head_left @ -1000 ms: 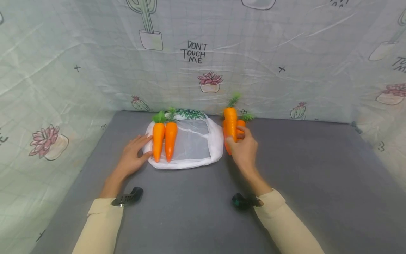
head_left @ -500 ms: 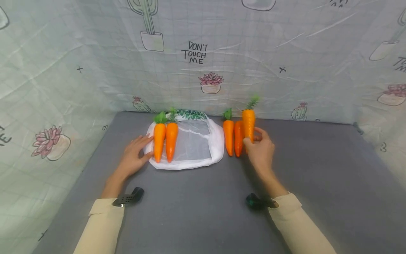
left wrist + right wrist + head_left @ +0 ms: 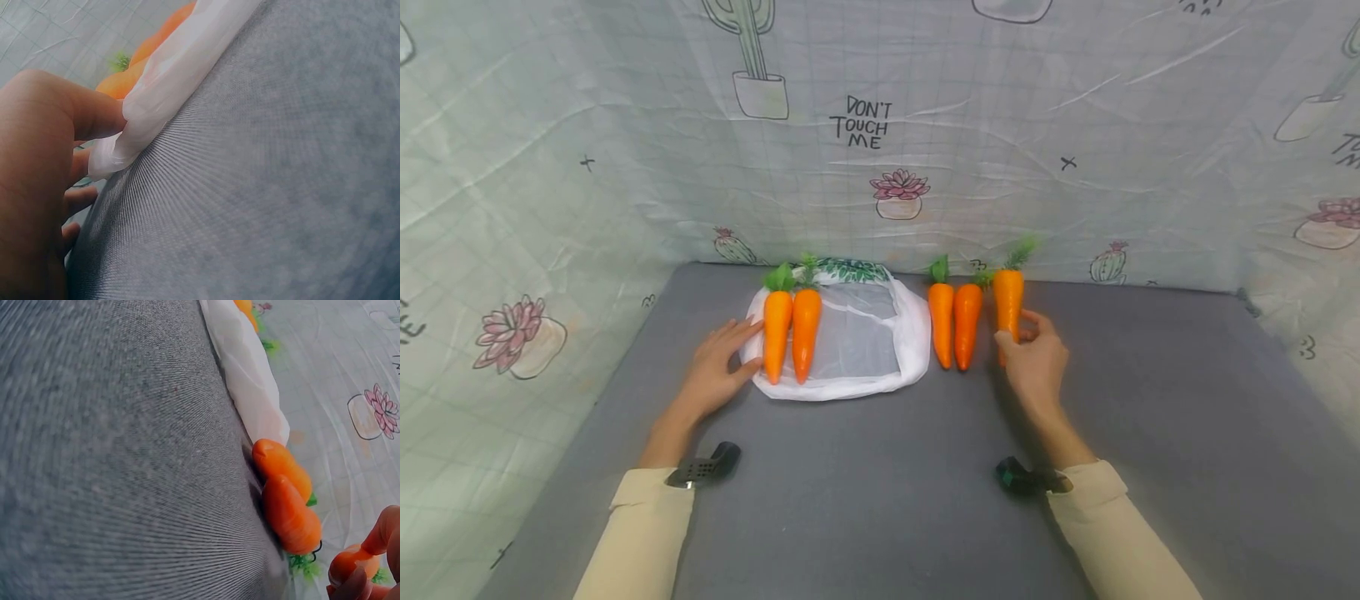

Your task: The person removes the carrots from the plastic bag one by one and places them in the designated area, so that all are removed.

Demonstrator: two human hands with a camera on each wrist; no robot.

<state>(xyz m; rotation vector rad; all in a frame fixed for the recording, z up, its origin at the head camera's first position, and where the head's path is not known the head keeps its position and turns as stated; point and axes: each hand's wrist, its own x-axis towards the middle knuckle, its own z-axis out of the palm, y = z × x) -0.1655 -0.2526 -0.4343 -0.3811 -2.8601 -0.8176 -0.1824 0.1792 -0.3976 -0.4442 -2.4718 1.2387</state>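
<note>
My right hand (image 3: 1037, 358) pinches an orange carrot (image 3: 1007, 293) between thumb and fingers, its green top pointing away from me. In the right wrist view, this carrot (image 3: 356, 565) shows at the lower right corner. Just left of it, two carrots lie side by side, a nearer carrot (image 3: 967, 321) and one beside the bag (image 3: 941, 321). My left hand (image 3: 715, 367) rests at the left rim of a white plastic bag (image 3: 912, 333), thumb and fingers spread and touching it. Inside the bag lie a left carrot (image 3: 777, 329) and a right carrot (image 3: 806, 329), tops toward the back.
The grey tabletop (image 3: 865, 483) carries everything. Behind it and along the sides hangs a pale printed cloth (image 3: 985, 108) with plant drawings. The bag's opening spreads wide, with bare see-through lining (image 3: 853, 342) right of its two carrots.
My right hand has carried its carrot to the right and lowered it, uncovering the two carrots beside the bag. My left hand and the bag have stayed in place.
</note>
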